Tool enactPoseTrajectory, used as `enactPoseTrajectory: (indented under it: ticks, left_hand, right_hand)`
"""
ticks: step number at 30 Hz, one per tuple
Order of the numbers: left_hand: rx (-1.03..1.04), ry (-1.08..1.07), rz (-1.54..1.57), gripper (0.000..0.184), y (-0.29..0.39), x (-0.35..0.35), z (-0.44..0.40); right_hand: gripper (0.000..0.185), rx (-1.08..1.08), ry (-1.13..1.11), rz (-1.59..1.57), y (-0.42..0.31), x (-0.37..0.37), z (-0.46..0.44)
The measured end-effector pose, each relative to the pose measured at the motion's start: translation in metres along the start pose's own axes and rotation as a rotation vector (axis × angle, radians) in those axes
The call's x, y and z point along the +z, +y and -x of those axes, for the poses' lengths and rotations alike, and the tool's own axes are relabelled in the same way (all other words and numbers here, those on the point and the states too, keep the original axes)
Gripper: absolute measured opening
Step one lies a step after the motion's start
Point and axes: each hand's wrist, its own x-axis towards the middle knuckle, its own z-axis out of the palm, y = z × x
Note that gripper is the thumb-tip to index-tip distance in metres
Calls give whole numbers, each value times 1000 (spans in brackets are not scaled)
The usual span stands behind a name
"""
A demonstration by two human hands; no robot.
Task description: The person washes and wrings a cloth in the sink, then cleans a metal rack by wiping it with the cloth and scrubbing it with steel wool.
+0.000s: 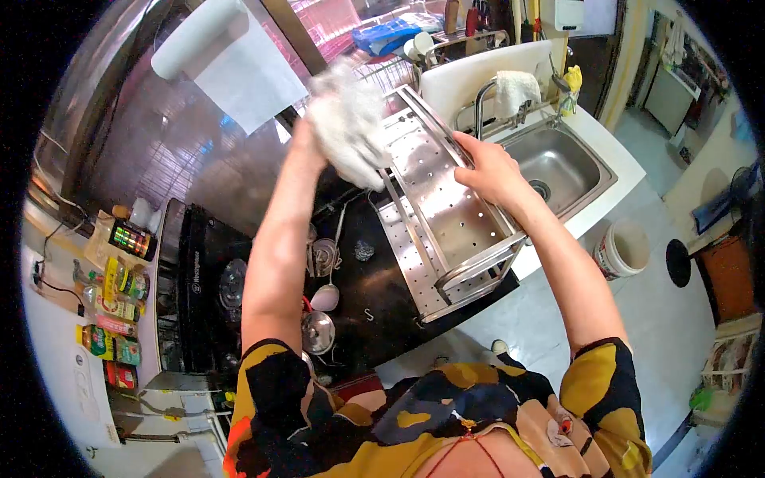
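Black and glossy, the tabletop (386,283) carries a loose clutter to the left of the steel rack (434,179): a ladle (325,297), a shiny round metal piece (319,333), an S-shaped hook (369,315) and a small dark crumpled lump (364,250). Farther left, jars (119,279) crowd together beyond the stove. On the rack's other side lies the steel sink (570,171), with a pale towel (516,94) draped near its tap (480,103); a white bucket (610,259) stands on the floor. The white cloth (347,127) blocks the view of part of the rack's far left edge.

The left hand (312,119) is raised and gripping that cloth, which covers most of its fingers — both are blurred, and whether the cloth touches the rack I cannot tell. The right hand (490,175) is partly closed over the rack's right-hand rail, thumb on the upper side.

The rack sits on the tabletop near the sink, two perforated levels showing. Its long axis runs aslant — from the far end at upper left to the rounded end at lower right, which points toward the tabletop's front edge.
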Motion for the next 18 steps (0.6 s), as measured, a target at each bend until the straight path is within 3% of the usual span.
enactPoseTrajectory:
  ticks: [3, 5, 7, 8, 9, 10, 12, 13, 15, 16, 18]
  left_hand:
    - [15, -418, 263, 25, 57, 21, -2]
    - [69, -383, 269, 24, 57, 38, 10]
    - [13, 107, -77, 22, 31, 18, -6]
    - [51, 167, -449, 23, 17, 15, -1]
    - [-148, 308, -837, 30, 7, 3, -6]
    - [-97, 153, -1408, 34, -5, -10, -13]
    - [165, 85, -1842, 41, -33, -16, -17]
    - [166, 87, -1842, 41, -45, -17, -20]
    - [221, -185, -1482, 45, -65, -16, -22]
    - [270, -278, -1727, 55, -61, 2, -11]
    - [254, -246, -1906, 61, -55, 29, 13]
  right_hand:
    - [54, -17, 8, -13, 0, 0, -1]
    - [54, -26, 4, -33, -1, -1, 0]
    - [54, -37, 1, -49, 0, 0, 0]
    - [54, -32, 3, -53, 2, 3, -1]
    - [54, -27, 10, -58, 4, 3, -2]
    - [54, -25, 15, -59, 4, 3, -2]
    - [53, -35, -12, -47, 3, 2, -2]
    - [53, -36, -11, -47, 2, 1, -2]
    - [52, -17, -28, -63, -2, -2, 0]
    - [52, -17, -29, -64, -2, -1, -1]
    - [52, -19, -5, -64, 0, 2, -1]
